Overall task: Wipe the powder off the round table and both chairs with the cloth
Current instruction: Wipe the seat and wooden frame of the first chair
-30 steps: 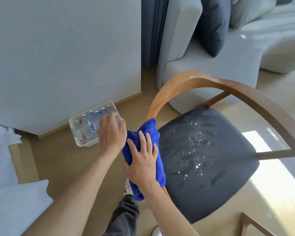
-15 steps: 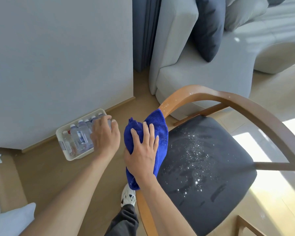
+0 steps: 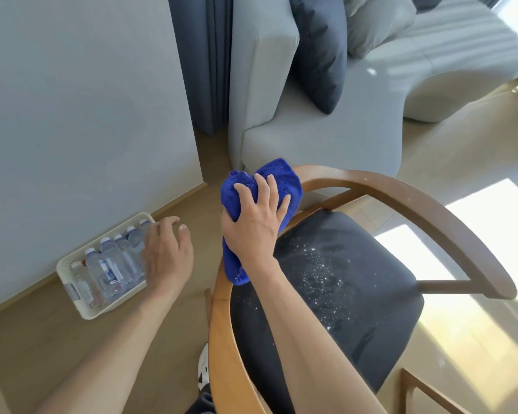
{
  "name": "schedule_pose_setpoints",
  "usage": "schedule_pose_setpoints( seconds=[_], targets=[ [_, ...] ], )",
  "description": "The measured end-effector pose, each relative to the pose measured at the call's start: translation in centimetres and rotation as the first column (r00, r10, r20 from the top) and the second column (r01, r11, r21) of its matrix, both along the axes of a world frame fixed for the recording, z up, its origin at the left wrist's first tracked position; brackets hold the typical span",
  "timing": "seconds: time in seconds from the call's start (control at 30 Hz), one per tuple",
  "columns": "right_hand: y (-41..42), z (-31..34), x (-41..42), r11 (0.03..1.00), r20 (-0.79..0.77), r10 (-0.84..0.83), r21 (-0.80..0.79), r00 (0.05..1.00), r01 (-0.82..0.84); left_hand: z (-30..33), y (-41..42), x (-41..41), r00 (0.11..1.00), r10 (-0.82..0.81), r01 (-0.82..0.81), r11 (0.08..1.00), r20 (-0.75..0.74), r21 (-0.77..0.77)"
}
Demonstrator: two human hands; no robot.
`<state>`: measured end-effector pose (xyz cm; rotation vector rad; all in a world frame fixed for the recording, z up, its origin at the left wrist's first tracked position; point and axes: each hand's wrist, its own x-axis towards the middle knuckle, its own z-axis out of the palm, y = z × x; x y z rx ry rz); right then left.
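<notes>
A wooden chair with a curved backrest rail (image 3: 401,192) and a dark seat cushion (image 3: 356,294) stands in front of me. White powder (image 3: 320,270) speckles the middle of the cushion, and a few specks dot the rail. My right hand (image 3: 254,216) grips a blue cloth (image 3: 284,177) and presses it onto the left curve of the rail. My left hand (image 3: 168,255) hovers to the left of the chair with loosely bent fingers and holds nothing. The round table is out of view.
A white tray of water bottles (image 3: 102,270) sits on the floor by the grey wall, under my left hand. A grey sofa (image 3: 311,138) with a dark cushion (image 3: 320,52) stands behind the chair. Another wooden frame (image 3: 416,389) shows at the lower right. My shoe (image 3: 204,366) is beside the chair.
My right hand has slid the cloth up along the rail's left curve toward the back. My left hand let go of the cloth and moved away to the left.
</notes>
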<state>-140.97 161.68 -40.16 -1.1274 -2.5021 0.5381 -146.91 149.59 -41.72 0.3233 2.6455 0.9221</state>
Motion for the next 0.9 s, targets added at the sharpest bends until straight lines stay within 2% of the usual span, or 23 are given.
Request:
schedule_pose_setpoints(
  seconds=[0.17, 0.33, 0.43, 0.57, 0.73, 0.83, 0.9],
  targets=[
    [4.0, 1.2, -1.1, 0.996, 0.046, 0.027, -0.091, 0.999, -0.023, 0.0, 2.0, -0.3, 0.999, -0.017, 0.018, 0.999, -0.029, 0.049],
    [8.4, 1.8, -0.6, 0.975, -0.026, 0.002, -0.221, 1.0, -0.008, 2.1, 6.4, -0.1, 0.991, -0.043, 0.067, 0.98, -0.129, 0.187],
    [10.6, 1.6, 0.0, 0.958, -0.062, -0.015, -0.286, 0.998, -0.003, 3.3, 9.9, 0.5, 0.977, -0.109, 0.147, 0.967, -0.182, 0.209],
    [13.7, 1.0, 0.9, 0.931, -0.126, -0.093, -0.363, 0.988, 0.042, 3.4, 13.1, 1.4, 0.94, -0.237, 0.271, 0.956, -0.247, 0.114],
    [17.5, -0.5, 2.8, 0.905, -0.182, -0.162, -0.42, 0.97, 0.072, 3.6, 16.4, 1.5, 0.918, -0.281, 0.294, 0.956, -0.28, 0.005],
    [19.8, -1.6, 4.6, 0.917, -0.127, -0.179, -0.38, 0.976, 0.119, 3.8, 18.2, 1.9, 0.894, -0.339, 0.337, 0.94, -0.294, -0.06],
    [21.5, -2.5, 6.3, 0.947, -0.042, -0.164, -0.287, 0.986, 0.146, 3.8, 19.1, 2.4, 0.88, -0.369, 0.361, 0.929, -0.299, -0.084]
  ],
)
